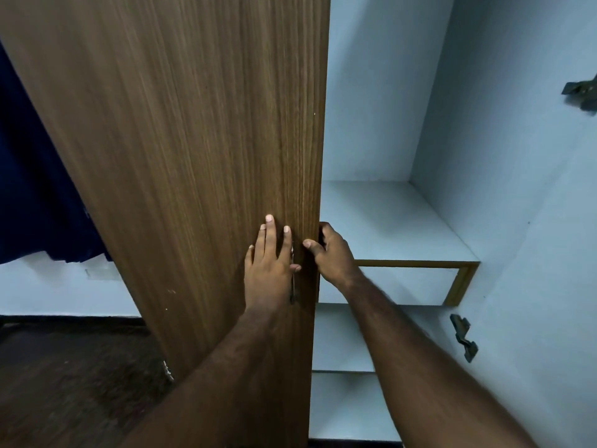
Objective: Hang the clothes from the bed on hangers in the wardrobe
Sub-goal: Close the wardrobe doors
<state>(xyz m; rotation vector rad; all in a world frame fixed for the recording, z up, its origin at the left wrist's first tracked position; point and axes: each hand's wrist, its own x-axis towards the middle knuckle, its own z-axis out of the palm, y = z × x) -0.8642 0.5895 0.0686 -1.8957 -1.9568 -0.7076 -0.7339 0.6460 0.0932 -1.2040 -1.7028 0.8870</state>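
Palm of left hand flat on wardrobe door, fingers straight, over metal handle; right hand clamped on door edge, fingers curled round it. Beyond, pale shelves inside; dark blue cloth hanging far left.

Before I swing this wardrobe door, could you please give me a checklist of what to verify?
1. Right hand grip on the door edge: ok, fingers curled round it.
2. Left hand flat on the door face by the handle: ok.
3. Garment ready in hand: not ok, both hands are on the door.
4. Hanger or rail in the open compartment: not ok, only shelves show.
5. Dark blue garment left of the door on a hanger: cannot tell.
6. Space behind the door: cannot tell, hidden.
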